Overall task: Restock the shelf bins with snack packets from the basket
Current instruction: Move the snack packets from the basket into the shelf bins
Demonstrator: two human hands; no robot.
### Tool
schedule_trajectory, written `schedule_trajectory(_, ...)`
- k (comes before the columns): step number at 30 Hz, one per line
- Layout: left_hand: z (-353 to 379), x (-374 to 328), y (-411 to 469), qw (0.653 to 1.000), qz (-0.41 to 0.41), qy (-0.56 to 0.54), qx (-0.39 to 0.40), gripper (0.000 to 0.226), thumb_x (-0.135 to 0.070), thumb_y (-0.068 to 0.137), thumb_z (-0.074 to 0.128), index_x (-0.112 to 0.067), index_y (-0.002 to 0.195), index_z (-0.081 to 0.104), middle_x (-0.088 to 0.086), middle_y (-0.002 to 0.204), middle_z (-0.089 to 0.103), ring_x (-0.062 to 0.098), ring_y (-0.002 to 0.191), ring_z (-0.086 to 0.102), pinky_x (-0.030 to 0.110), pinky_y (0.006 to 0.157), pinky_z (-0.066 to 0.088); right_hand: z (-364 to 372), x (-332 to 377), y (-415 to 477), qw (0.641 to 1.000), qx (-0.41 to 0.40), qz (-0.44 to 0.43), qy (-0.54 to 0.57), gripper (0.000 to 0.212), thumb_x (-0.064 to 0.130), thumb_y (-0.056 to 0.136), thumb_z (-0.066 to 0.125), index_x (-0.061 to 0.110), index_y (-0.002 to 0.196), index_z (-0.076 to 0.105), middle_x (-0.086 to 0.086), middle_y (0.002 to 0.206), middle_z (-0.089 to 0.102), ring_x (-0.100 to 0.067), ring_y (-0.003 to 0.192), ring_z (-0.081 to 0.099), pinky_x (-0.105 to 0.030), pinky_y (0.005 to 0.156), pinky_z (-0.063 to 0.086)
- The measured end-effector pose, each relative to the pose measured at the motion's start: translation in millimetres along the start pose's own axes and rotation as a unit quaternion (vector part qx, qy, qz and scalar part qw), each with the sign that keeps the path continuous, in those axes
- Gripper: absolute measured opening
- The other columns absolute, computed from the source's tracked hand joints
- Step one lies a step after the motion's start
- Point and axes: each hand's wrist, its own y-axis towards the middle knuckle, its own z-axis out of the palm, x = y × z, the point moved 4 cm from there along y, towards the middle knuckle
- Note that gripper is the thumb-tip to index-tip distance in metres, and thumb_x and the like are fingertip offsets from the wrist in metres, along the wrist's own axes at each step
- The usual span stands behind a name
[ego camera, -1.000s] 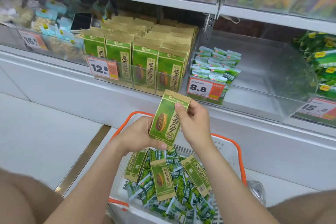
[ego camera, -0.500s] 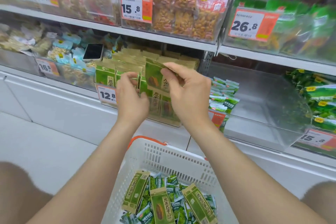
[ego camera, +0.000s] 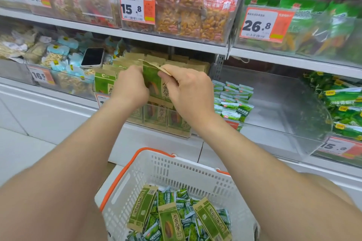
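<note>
Since half a second back, both hands are drawing together onto one seed packet, now raised above the rows.

Head view:
- Left hand is gripping the packet's left edge. Right hand is pinching its top right corner.
- Probably steering it upright into a gap, so it is standing label-out like its neighbours.
- Packet is hanging over the middle bin on the lower shelf, not yet let go.

Count:
- One packet in hand.
- At least four fronts showing behind the bin's front wall.
- Three matching packets lying in the basket, atop small green sachets too jumbled to count.
- One phone lying on the snacks in the bin to the left.
</note>
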Motion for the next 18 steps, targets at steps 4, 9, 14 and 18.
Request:
schedule_trajectory(4, -1, 7, 2, 1.0, 0.011, 0.016, 0.015, 0.037, 0.006, 0.091, 0.058, -0.025, 0.072, 0.051, 0.002, 0.077, 0.058, 0.033, 0.084, 0.054, 0.038, 0.073, 0.044, 4, -4, -2, 0.999, 0.05, -0.007, -0.019, 0.02, 0.035, 0.101, 0.062, 0.025, 0.097, 0.077, 0.005, 0.073, 0.071, -0.026, 0.065, 0.063, -0.037, 0.053, 0.049)
schedule_trajectory(9, 6, 16, 6, 0.998, 0.053, -0.018, -0.004, 0.025, -0.002, 0.094, 0.066, -0.027, 0.098, 0.072, -0.009, 0.077, 0.065, 0.011, 0.074, 0.058, 0.032, 0.073, 0.045, 8, -21, 0, 0.992, 0.109, 0.058, 0.02, 0.027, 0.044, 0.101, 0.061, 0.026, 0.11, 0.079, 0.004, 0.082, 0.076, -0.025, 0.069, 0.066, -0.039, 0.067, 0.056)
schedule_trajectory(14, 14, 16, 3, 0.997, 0.048, -0.039, -0.055, 0.017, -0.013, 0.1, 0.065, -0.023, 0.107, 0.076, -0.011, 0.076, 0.064, 0.007, 0.07, 0.056, 0.028, 0.07, 0.038, 5, -26, 1, 0.985, 0.149, 0.081, 0.02, 0.026, 0.044, 0.102, 0.061, 0.022, 0.105, 0.075, 0.007, 0.075, 0.068, -0.022, 0.073, 0.058, -0.04, 0.071, 0.053)
schedule_trajectory(18, 14, 18, 6, 0.996, 0.043, -0.051, -0.067, 0.024, -0.016, 0.104, 0.06, -0.027, 0.102, 0.081, -0.001, 0.092, 0.073, 0.022, 0.085, 0.063, 0.033, 0.073, 0.047, 10, -26, 13, 0.981, 0.176, 0.084, -0.018, 0.024, 0.047, 0.098, 0.063, 0.028, 0.095, 0.077, 0.011, 0.074, 0.063, -0.026, 0.085, 0.055, -0.043, 0.082, 0.049)
